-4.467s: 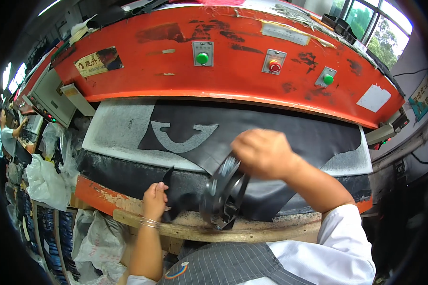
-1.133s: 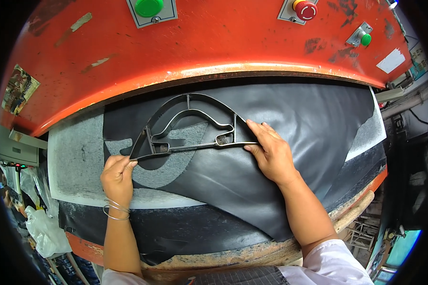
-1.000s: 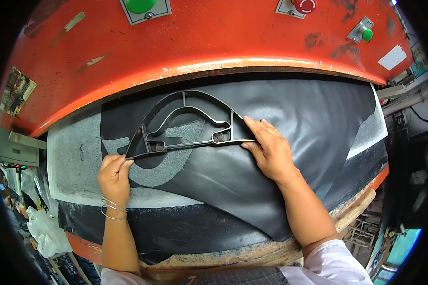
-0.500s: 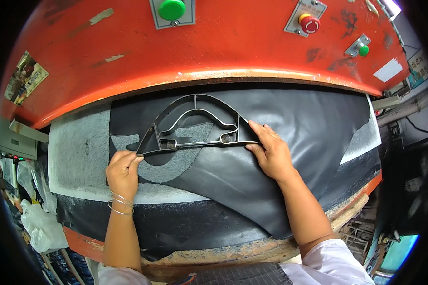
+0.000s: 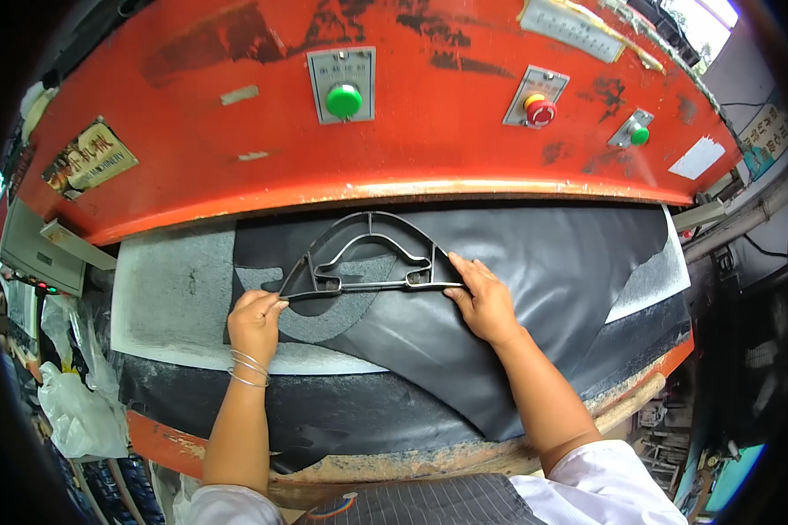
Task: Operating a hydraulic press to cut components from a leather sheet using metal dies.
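We are holding the arched metal frame [image 5: 372, 285]: our left hand [image 5: 256, 321] is pinching its left tip, thumb against fingers; our right hand [image 5: 483, 304] is clasping its right end, thumb and fingers parted around it. The frame is lying over the black sheet [image 5: 534, 262], back from the near edge of the grey board [image 5: 175, 293].
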Demonstrator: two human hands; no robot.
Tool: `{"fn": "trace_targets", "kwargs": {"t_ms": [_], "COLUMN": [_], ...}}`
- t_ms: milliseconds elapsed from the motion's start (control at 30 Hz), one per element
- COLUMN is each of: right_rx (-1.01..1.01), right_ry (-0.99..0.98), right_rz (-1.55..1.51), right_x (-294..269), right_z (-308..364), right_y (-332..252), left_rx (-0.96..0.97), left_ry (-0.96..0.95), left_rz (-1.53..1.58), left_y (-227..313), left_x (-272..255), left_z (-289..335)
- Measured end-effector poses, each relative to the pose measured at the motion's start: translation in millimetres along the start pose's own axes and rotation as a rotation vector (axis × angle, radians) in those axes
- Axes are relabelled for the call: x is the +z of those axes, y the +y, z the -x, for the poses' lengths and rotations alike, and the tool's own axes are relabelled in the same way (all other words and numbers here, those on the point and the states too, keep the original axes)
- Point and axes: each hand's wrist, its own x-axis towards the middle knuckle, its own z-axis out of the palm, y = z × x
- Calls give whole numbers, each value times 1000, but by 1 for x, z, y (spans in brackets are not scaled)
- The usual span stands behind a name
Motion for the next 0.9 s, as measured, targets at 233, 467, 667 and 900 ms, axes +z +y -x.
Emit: {"fn": "trace_targets", "kwargs": {"t_ms": [233, 467, 667, 900], "right_rx": [-42, 108, 259, 179], "right_ry": [-33, 493, 1349, 1234], "right_rz": [-4, -579, -827, -105], "right_x": [-10, -74, -217, -231], "right_z": [1, 3, -83, -131], "right_y": [-3, 15, 44, 93], "left_rx": [31, -99, 526, 645], "left_ry": [9, 57, 299, 147], "left_rz": [13, 129, 164, -156], "left_y": [-1, 44, 179, 212], "left_x": [-3, -26, -32, -17], "left_z": [3, -28, -97, -143]}}
